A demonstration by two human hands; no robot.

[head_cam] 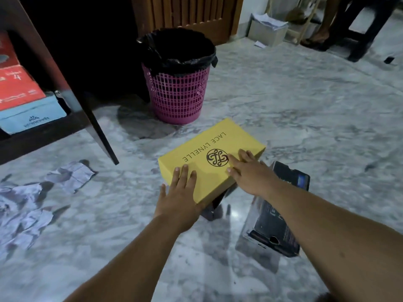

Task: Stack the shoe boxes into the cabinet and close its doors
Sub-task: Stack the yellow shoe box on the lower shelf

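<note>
The yellow box (210,159) lies lid-up on the marble floor (305,105), its near end raised on a dark object that is mostly hidden beneath it. The left hand (179,196) rests flat on the near left corner of the lid, fingers straight and spread, grasping nothing. The right hand (248,173) lies flat on the lid's right side beside the round logo, fingers extended, likewise released. A black box (277,216) lies on the floor just right of the yellow box, under the right forearm. The cabinet (43,131) stands at the left with its door (65,68) open; inside, a red box (18,88) sits on a blue box (32,118). A pink bin (177,92) with a black liner stands behind the yellow box. Crumpled paper (69,176) lies on the floor at the left.
</note>
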